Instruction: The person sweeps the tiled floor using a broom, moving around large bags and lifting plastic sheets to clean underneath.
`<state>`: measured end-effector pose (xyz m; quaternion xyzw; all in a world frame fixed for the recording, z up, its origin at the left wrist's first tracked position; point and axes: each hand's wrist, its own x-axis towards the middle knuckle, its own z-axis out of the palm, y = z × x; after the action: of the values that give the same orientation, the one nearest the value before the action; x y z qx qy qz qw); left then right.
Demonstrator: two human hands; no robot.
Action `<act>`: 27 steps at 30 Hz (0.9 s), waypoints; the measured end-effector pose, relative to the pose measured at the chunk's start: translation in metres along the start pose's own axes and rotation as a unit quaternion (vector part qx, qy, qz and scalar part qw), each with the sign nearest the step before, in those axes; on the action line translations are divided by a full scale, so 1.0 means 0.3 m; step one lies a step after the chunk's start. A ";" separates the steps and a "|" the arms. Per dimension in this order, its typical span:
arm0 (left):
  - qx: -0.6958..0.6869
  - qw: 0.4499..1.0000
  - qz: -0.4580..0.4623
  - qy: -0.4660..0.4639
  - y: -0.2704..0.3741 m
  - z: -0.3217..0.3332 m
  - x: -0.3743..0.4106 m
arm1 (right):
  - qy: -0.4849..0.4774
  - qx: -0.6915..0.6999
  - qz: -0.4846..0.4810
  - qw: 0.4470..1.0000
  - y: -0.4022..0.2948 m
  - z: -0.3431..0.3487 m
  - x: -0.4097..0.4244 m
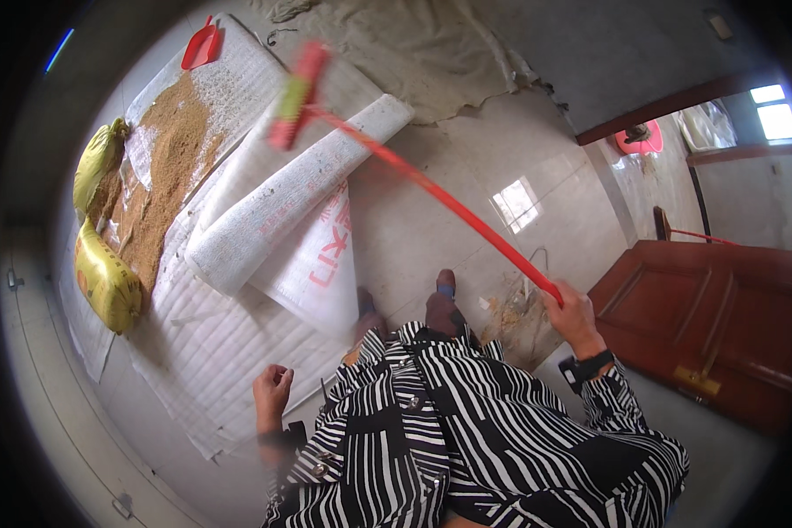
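My right hand [573, 315] grips the end of a broom's red handle [449, 204]. The handle runs up and left to a blurred red and yellow-green broom head [298, 96], which appears raised off the floor. Below the broom head lies a partly rolled white foam sheet [297, 198], its flap printed in red. My left hand [274, 389] hangs at my left side with curled fingers and nothing visible in it. Under it spreads a quilted white foam mat [237, 350].
Brown grain or husk [171, 132] lies heaped at left, beside yellow sacks [109, 277] and a red dustpan [202, 46]. Debris [511, 313] litters the floor near my right foot. A brown wooden door [686, 317] stands at right. A pink basin [640, 138] sits beyond the doorway.
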<state>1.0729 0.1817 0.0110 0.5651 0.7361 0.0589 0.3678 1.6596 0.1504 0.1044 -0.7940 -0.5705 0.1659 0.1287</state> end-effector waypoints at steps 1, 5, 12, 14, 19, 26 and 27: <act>0.000 1.000 -0.010 0.002 0.073 0.043 -0.034 | -0.040 -0.027 0.046 0.998 0.137 -0.036 -0.013; -0.023 0.998 -0.063 0.005 0.315 0.210 -0.118 | -0.088 -0.097 0.154 0.979 0.547 -0.090 -0.027; -0.132 0.985 -0.101 -0.045 0.505 0.367 -0.300 | -0.220 0.038 0.165 0.961 0.839 0.231 0.158; -0.135 0.986 -0.098 -0.011 0.527 0.378 -0.341 | -0.226 0.085 0.116 0.964 0.846 0.476 0.281; -0.150 0.976 -0.155 0.014 0.564 0.384 -0.456 | -0.169 0.226 0.077 0.956 0.406 0.583 0.557; -0.179 0.973 -0.145 0.033 0.594 0.394 -0.495 | -0.145 0.214 0.029 0.966 0.302 0.577 0.781; -0.180 0.971 -0.152 0.036 0.588 0.395 -0.512 | -0.126 0.188 0.012 0.974 0.348 0.567 0.768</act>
<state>1.2980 0.0706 0.0868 0.3689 0.8033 0.1537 0.4415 1.7476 0.3385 -0.1187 -0.7348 -0.5315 0.3704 0.2010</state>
